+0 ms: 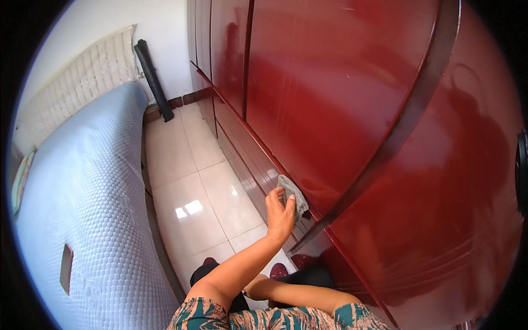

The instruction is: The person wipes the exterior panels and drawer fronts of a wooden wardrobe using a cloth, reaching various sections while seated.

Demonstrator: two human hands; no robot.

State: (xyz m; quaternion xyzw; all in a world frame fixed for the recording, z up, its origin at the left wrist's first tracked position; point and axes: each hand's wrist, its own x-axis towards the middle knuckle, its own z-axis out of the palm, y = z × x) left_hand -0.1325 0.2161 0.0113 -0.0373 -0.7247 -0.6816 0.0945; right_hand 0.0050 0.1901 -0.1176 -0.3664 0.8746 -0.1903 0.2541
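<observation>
My left hand (279, 214) is closed on a grey cloth (294, 199). The cloth lies against the ledge of a glossy dark-red wardrobe (335, 110), just above its lower drawers. My right hand (256, 287) is low in front of my body, near my dark-trousered legs. The left forearm partly covers it, so its fingers are mostly hidden.
On the left stands a bed with a light-blue quilted cover (110, 209) and a pale padded headboard (88, 66). A dark flat object (66, 268) lies on it. A long black roll (153, 80) leans on the wall. Pale floor tiles (192, 192) run between bed and wardrobe.
</observation>
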